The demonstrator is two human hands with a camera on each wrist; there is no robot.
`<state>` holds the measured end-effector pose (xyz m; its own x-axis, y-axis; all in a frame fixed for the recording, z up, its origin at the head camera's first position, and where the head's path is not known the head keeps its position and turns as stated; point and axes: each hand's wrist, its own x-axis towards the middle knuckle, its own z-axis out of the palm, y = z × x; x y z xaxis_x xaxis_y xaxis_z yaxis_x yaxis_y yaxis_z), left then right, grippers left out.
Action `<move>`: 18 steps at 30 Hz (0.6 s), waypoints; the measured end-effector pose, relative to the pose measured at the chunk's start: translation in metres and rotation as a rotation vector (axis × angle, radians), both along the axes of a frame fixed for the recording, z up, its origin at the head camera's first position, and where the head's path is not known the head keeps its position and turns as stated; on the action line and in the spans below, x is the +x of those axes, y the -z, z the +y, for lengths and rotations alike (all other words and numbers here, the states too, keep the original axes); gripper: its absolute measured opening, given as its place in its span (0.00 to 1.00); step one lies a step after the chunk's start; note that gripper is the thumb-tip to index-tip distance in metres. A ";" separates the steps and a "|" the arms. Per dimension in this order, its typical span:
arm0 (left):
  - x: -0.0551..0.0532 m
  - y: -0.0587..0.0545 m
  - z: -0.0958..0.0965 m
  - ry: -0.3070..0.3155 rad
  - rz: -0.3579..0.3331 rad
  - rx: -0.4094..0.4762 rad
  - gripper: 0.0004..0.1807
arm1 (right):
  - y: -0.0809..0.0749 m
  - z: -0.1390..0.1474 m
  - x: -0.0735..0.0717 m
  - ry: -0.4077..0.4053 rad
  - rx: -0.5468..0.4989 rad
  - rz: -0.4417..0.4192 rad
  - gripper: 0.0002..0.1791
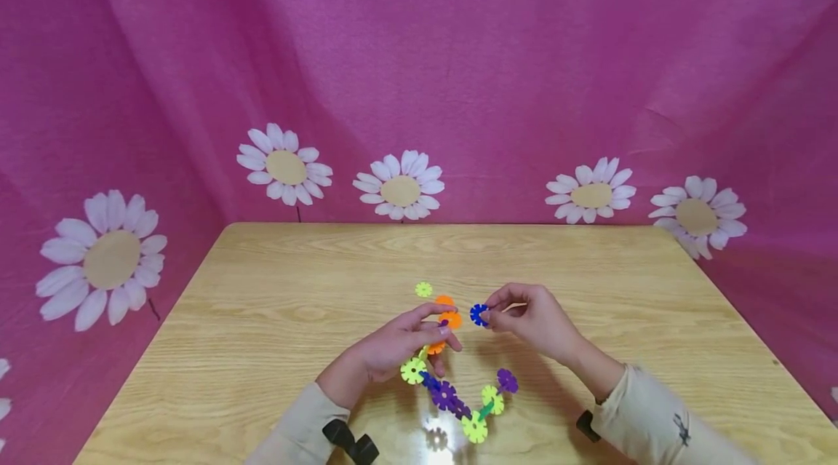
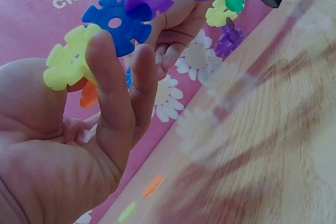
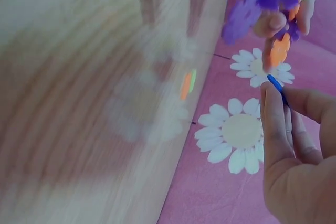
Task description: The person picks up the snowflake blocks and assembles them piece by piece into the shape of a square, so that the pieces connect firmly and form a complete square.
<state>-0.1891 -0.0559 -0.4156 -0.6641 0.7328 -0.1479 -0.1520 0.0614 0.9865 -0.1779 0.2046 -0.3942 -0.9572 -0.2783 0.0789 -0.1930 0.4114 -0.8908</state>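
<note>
My left hand (image 1: 406, 340) grips a chain of notched plastic flower discs near its orange disc (image 1: 452, 320). From there the chain hangs in a curve: a yellow-green disc (image 1: 413, 370), a blue disc (image 2: 107, 19), purple discs (image 1: 444, 396), more yellow-green with a green one (image 1: 486, 411), and a purple disc (image 1: 507, 380) at the far end. To the right, my right hand (image 1: 540, 323) pinches a single blue disc (image 1: 479, 314) between thumb and fingers. A small gap separates this disc from the chain's orange end. Fingers partly hide the held joint.
Beyond my left hand, a loose yellow-green disc (image 1: 423, 289) and a loose orange disc (image 1: 444, 300) lie on the wooden table (image 1: 294, 290). A pink curtain (image 1: 491, 86) with printed daisies hangs behind the table and along its sides.
</note>
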 end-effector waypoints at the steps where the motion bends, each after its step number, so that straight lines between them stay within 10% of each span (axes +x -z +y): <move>1: 0.000 0.000 0.000 -0.002 0.001 0.001 0.29 | 0.000 -0.001 0.002 0.008 -0.008 -0.005 0.09; 18: -0.001 -0.001 -0.001 -0.025 0.013 -0.014 0.30 | 0.004 -0.025 0.023 0.068 -0.025 0.074 0.07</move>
